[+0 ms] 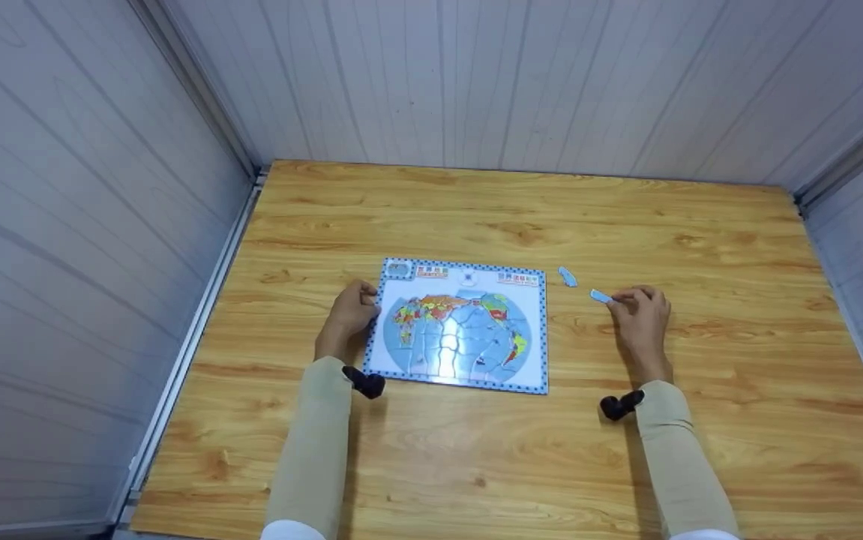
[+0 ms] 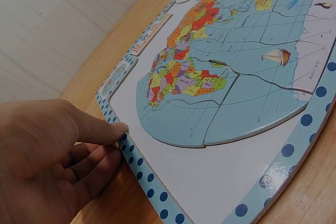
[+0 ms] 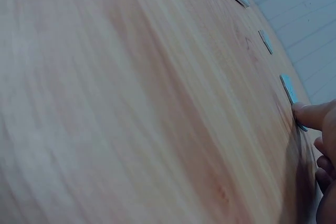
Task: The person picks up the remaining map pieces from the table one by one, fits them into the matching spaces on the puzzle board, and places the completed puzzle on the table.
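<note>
A world map jigsaw board (image 1: 532, 379) with a blue dotted border lies on the table, its map pieces fitted together over most of the oval. At its left edge is my left hand (image 1: 355, 307); in the left wrist view the thumb presses on the dotted border with the fingers curled at the edge. To the right of the board, my right hand (image 1: 642, 319) pinches a small light blue puzzle piece (image 1: 600, 296) between thumb and finger, low over the table. Another blue puzzle piece (image 1: 567, 277) lies loose between that one and the board.
The wood-grain table (image 1: 476, 465) spreads around the board. Pale panel walls stand behind it (image 1: 468, 90) and on the left (image 1: 86, 262) and right sides. Each wrist carries a small black camera.
</note>
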The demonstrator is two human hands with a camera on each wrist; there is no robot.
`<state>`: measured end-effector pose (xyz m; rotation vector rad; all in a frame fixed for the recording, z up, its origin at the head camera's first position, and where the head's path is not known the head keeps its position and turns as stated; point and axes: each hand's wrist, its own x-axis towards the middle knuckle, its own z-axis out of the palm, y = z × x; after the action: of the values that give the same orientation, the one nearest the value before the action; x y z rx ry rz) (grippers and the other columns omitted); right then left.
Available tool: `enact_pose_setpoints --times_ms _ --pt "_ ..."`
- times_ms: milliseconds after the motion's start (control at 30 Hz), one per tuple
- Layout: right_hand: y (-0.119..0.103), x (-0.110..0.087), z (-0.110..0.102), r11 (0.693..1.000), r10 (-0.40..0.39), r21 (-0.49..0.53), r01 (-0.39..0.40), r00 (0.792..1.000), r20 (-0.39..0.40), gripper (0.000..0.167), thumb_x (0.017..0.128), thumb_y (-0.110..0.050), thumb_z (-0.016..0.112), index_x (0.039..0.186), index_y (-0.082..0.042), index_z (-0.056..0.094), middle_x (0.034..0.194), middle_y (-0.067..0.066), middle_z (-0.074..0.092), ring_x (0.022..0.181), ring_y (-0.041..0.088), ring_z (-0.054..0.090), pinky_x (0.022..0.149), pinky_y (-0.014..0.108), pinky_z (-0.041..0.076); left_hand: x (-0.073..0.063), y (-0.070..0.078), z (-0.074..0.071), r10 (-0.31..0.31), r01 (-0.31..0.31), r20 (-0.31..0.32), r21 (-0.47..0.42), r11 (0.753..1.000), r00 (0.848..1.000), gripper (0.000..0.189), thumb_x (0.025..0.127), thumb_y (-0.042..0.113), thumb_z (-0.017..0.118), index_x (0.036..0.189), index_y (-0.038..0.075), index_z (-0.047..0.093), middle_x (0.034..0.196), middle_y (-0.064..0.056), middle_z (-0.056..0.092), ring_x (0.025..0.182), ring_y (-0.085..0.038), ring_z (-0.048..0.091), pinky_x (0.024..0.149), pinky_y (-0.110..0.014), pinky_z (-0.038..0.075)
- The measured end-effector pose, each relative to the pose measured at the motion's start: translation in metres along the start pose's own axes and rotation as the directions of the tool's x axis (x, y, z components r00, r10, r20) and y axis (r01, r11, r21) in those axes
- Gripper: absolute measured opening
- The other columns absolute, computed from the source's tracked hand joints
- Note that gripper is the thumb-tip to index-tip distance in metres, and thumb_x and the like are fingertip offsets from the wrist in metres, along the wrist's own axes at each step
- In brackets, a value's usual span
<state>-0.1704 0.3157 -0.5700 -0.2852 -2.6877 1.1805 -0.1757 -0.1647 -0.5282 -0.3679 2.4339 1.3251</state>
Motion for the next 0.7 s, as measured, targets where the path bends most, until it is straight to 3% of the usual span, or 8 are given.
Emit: enact_pose_setpoints --times_ms 133,367,700 --pt "-0.0007 -0.0009 0.0006 1.0 -0.008 0.003 0.008 1.0 -0.008 0.019 0.09 -0.016 0.065 0.102 0.0 0.067 0.123 0.019 0.048 0.119 0.038 0.036 0.1 0.05 0.026 -0.0007 0.0004 -0.0007 -0.003 0.003 0.006 -0.011 1.0 1.0 0.03 0.093 0.005 0.055 0.122 0.005 0.049 0.1 -0.006 0.05 0.091 -0.019 0.049 0.079 -0.03 0.042" --pt "-0.0016 -0.0018 0.0024 1.0 -0.018 0.023 0.018 1.0 -0.017 0.018 0.091 -0.018 0.065 0.101 -0.003 0.067 0.102 0.015 0.061 0.099 0.029 0.043 0.083 0.037 0.031 -0.0009 0.0004 -0.0013 -0.01 0.011 0.013 -0.016 1.0 1.0 0.03 0.093 0.006 0.055 0.122 0.006 0.048 0.106 -0.008 0.05 0.096 -0.021 0.049 0.084 -0.032 0.042" --pt "-0.002 0.0 0.0025 0.999 -0.025 0.036 0.026 1.0 -0.015 0.02 0.088 -0.012 0.067 0.106 -0.001 0.069 0.102 0.017 0.067 0.1 0.029 0.051 0.082 0.032 0.037 0.0011 -0.0004 -0.0003 0.003 -0.003 0.004 0.023 1.0 1.0 0.032 0.093 0.005 0.054 0.124 0.006 0.049 0.101 -0.008 0.052 0.091 -0.02 0.05 0.08 -0.03 0.042"
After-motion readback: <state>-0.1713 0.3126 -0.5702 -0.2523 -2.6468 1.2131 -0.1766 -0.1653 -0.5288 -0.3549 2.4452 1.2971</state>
